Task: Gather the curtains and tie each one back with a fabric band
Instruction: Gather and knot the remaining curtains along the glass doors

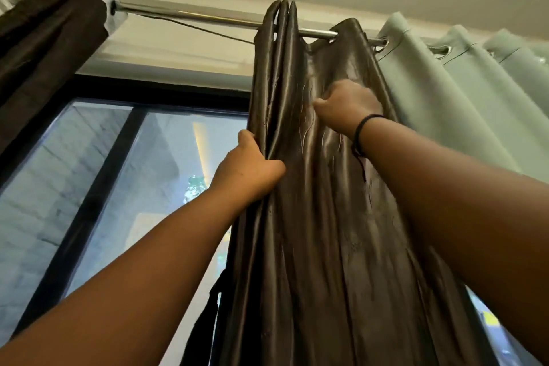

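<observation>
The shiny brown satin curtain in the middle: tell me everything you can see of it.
The shiny brown satin curtain hangs by eyelets from the chrome curtain rod, bunched into deep vertical folds, faintly embroidered. The left hand grips its left edge; the right hand clutches a fold higher up. The pale green curtain hangs directly beside it.

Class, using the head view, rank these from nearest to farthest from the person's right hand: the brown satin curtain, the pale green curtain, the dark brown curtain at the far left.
1. Brown satin curtain: gripped by the right hand.
2. Pale green curtain: just to its right.
3. Dark brown curtain: far left, beyond the window.
</observation>
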